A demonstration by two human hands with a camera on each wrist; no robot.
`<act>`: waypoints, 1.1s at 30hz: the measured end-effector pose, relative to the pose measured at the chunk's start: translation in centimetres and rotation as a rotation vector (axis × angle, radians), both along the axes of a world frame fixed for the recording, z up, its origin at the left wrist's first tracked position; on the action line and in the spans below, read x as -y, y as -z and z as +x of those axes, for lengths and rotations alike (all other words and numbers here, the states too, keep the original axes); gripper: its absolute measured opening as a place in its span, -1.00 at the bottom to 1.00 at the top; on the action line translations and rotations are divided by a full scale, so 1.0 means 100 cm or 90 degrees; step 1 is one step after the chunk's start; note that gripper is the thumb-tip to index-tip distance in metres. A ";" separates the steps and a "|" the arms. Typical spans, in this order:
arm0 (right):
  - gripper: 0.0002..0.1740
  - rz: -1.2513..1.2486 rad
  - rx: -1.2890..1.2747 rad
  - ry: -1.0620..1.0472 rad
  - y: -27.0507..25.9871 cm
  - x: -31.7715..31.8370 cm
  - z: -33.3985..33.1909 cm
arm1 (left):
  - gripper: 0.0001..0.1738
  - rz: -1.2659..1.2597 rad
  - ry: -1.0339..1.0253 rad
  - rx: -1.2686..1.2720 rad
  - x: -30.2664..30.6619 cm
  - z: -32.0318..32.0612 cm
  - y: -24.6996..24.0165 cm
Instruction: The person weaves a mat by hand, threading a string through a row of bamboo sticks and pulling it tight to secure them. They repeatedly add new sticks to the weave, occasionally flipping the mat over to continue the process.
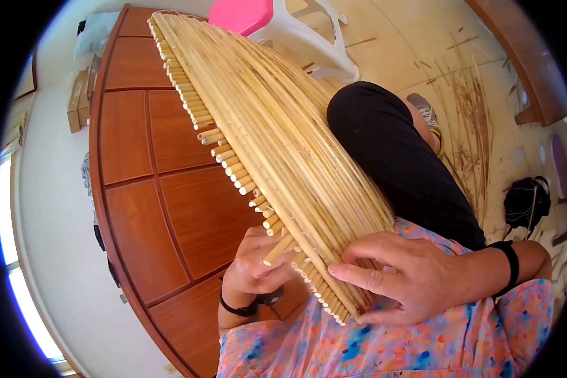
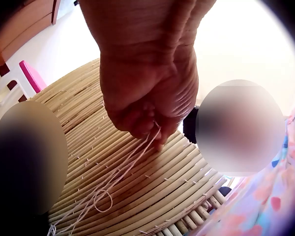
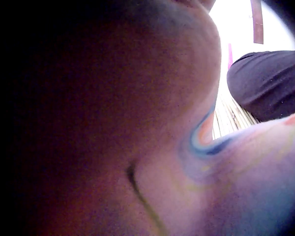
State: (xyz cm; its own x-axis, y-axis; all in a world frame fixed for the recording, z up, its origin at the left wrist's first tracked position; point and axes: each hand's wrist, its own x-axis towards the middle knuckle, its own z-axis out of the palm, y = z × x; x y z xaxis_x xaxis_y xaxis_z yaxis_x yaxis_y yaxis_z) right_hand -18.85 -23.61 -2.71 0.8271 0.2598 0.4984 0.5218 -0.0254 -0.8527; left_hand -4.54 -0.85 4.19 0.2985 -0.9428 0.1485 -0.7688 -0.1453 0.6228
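Wood panelling (image 1: 145, 189) behind, stick mat (image 1: 283, 126) propped across the knee (image 1: 397, 151). Left hand (image 1: 255, 264) sits at the mat's left edge, fingers pinching the string (image 2: 130, 162) that runs over the sticks. Right hand (image 1: 403, 277) lies flat on the near end, fingers straight, gripping nothing. I'd pull that string taut and press the sticks snug.
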 end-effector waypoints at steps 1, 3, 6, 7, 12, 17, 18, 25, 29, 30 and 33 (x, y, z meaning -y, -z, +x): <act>-0.06 -0.006 -0.002 0.006 -0.002 0.000 0.000 | -0.80 -0.003 0.013 0.009 -0.001 0.002 0.001; -0.03 -0.022 -0.003 0.021 -0.006 -0.002 0.000 | -0.81 -0.019 0.014 -0.089 0.001 0.006 0.005; -0.07 -0.083 0.025 0.080 -0.012 -0.005 -0.002 | -0.81 -0.020 0.005 -0.134 -0.001 0.007 0.009; -0.11 -0.121 0.051 0.118 -0.016 -0.009 -0.005 | -0.80 -0.016 -0.009 -0.106 0.006 0.002 0.006; -0.30 -0.332 0.121 0.324 -0.028 -0.031 -0.020 | -0.79 0.017 -0.004 -0.015 0.017 0.003 -0.008; -0.38 -0.416 0.158 0.377 -0.027 -0.041 -0.024 | -0.78 -0.034 0.015 -0.020 0.021 0.005 -0.004; -0.38 -0.423 0.157 0.378 -0.027 -0.043 -0.024 | -0.78 -0.039 0.029 -0.031 0.018 0.008 -0.003; -0.40 -0.442 0.156 0.391 -0.028 -0.051 -0.024 | -0.80 -0.063 0.072 -0.094 0.009 0.017 0.003; -0.40 -0.432 0.165 0.382 -0.024 -0.051 -0.024 | -0.80 -0.050 0.078 -0.096 0.008 0.017 0.002; -0.41 -0.419 0.159 0.381 -0.024 -0.050 -0.024 | -0.79 -0.046 0.078 -0.096 0.008 0.017 0.001; -0.41 -0.391 0.146 0.383 -0.023 -0.052 -0.025 | -0.79 -0.036 0.073 -0.100 0.007 0.017 0.001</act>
State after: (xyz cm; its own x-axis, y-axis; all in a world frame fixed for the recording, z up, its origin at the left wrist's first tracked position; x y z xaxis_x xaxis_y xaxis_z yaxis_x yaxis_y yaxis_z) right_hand -21.33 -18.45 -0.38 0.8066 0.0893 0.5843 0.4287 -0.7690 -0.4743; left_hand -2.89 -1.56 4.05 0.2140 -0.9632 0.1627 -0.6708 -0.0239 0.7413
